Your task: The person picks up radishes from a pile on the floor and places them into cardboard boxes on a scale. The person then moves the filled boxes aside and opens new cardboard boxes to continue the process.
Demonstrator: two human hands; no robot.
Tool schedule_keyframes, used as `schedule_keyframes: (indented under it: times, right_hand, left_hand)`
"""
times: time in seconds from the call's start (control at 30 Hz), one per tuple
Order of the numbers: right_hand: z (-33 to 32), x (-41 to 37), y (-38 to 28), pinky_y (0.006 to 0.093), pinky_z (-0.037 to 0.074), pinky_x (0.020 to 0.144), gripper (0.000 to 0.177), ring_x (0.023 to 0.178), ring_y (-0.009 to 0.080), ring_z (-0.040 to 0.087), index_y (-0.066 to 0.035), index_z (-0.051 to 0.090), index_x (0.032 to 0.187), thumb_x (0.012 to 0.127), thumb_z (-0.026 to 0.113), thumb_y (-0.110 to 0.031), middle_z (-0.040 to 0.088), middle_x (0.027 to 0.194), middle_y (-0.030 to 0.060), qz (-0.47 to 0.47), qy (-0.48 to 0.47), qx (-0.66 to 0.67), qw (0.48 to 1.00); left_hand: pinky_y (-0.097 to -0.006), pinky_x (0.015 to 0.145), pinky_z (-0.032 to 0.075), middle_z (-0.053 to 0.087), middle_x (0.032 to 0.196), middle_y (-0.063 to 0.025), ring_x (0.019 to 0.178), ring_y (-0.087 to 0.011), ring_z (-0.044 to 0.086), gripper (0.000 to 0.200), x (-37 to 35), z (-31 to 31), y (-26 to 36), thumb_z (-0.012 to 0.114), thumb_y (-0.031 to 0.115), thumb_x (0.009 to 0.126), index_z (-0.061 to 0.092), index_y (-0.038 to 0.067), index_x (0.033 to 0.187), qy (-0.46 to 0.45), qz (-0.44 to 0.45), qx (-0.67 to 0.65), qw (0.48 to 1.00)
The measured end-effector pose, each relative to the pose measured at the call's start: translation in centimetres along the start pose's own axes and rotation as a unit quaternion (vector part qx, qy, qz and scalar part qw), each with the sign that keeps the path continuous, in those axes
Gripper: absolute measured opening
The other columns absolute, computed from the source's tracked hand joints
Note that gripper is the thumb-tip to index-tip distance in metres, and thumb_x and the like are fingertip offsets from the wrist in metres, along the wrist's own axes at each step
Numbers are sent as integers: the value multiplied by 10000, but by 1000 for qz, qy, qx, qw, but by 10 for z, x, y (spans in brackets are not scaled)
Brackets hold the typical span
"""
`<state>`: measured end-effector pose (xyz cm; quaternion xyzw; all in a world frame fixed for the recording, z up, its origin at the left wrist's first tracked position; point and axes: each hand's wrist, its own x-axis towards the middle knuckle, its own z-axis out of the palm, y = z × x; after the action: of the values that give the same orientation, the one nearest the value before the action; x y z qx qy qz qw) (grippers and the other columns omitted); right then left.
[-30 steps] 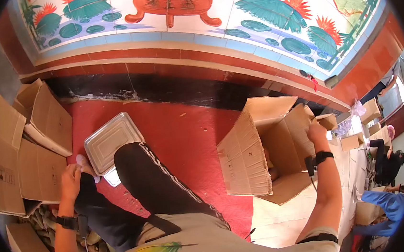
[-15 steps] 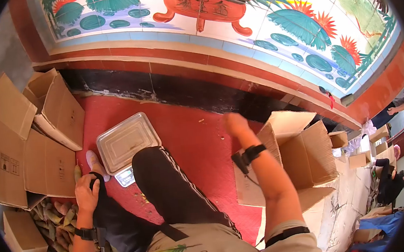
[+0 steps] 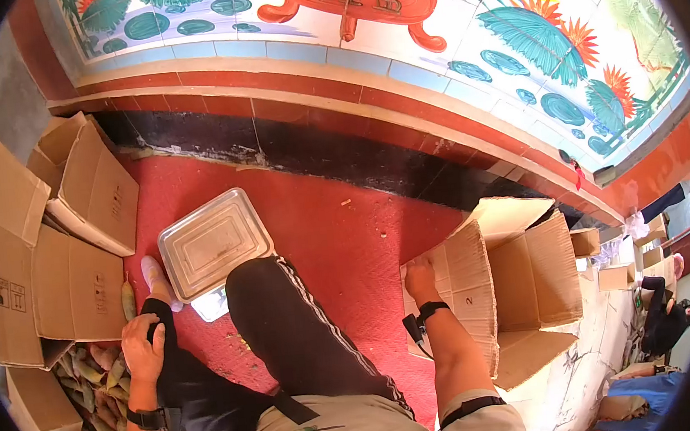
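My left hand lies over my bent left knee with its fingers spread, holding nothing. At the near left side of an open cardboard box, my right hand is closed against the edge of its side panel; the fingertips are partly hidden. The box's flaps stand out and its inside faces right. A rectangular metal tray sits on a scale in front of my legs, apart from both hands.
Two open cardboard boxes stand at the left. Below them lies a heap of long greenish and reddish produce. A tiled wall runs along the front. Further boxes and people are at the far right.
My right hand has come down and back from above the floor to the cardboard box's side. The box's near panel has swung toward me. My left hand stays on the knee.
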<state>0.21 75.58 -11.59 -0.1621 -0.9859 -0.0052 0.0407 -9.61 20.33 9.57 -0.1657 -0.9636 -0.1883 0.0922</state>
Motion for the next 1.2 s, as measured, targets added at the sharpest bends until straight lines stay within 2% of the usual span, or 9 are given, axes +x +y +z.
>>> schedule_keyframes:
  times: [0.1,0.17,0.37,0.47,0.63,0.87,1.1,1.17,1.2]
  right_hand:
    - [20,7,9,391,408,884,165,941,318,535,-41,664,806,737,517,-65,612,913,148,-44,-33,-4,998]
    - [22,11,7,420,302,1001,241,1076,302,491,-44,671,892,800,466,-133,604,1028,157,-54,-100,-138,984]
    - [-3,16,7,442,89,1103,357,1261,322,357,-16,653,1012,869,388,-207,519,1226,191,-61,-180,-223,956]
    - [33,10,25,457,112,1093,345,1247,337,357,-21,653,1005,866,393,-200,526,1204,190,-78,-117,-239,961]
    - [-19,-6,20,460,146,1077,352,1241,332,345,-8,582,1102,857,399,-181,499,1209,189,-105,-163,-265,944]
    - [-16,-72,37,462,159,1077,421,1250,341,318,-2,471,1225,861,368,-184,442,1260,190,-193,-155,-316,916]
    - [-18,-176,65,411,205,1067,391,1225,286,329,-39,483,1192,830,411,-168,427,1251,122,-196,-189,-308,911]
    - [-16,-205,78,395,239,1045,353,1184,268,367,-34,530,1128,811,434,-155,474,1188,107,-185,-129,-262,938]
    - [-24,-213,80,387,253,1032,327,1174,263,378,-37,569,1074,789,459,-153,495,1165,96,-143,-181,-220,948]
  left_hand:
    - [-402,823,406,618,899,-136,885,-326,561,284,0,-1,2,544,298,847,589,17,849,0,-4,7,1000]
    - [-401,824,407,619,898,-135,882,-325,563,280,1,1,3,546,295,846,590,18,844,-2,-8,7,1000]
    - [-402,827,408,624,889,-135,881,-322,565,269,2,2,0,554,280,842,591,14,828,-16,-8,19,1000]
    - [-405,815,408,622,875,-133,867,-325,562,263,4,2,3,551,276,845,587,16,820,-16,-6,19,1000]
    - [-409,778,407,608,830,-126,827,-329,551,254,4,2,3,544,267,850,577,23,787,-1,5,25,1000]
    - [-403,776,409,603,815,-127,821,-325,552,226,13,3,3,560,239,834,577,21,778,-3,9,15,1000]
    - [-397,776,413,604,814,-128,816,-324,553,204,11,2,3,570,212,825,577,14,776,-4,15,1,1000]
    - [-396,777,413,604,814,-128,817,-324,552,197,11,1,4,571,205,824,578,14,779,-5,15,0,1000]
    - [-395,776,413,603,813,-128,817,-324,552,193,11,1,3,569,202,826,579,15,780,-2,18,-3,1000]
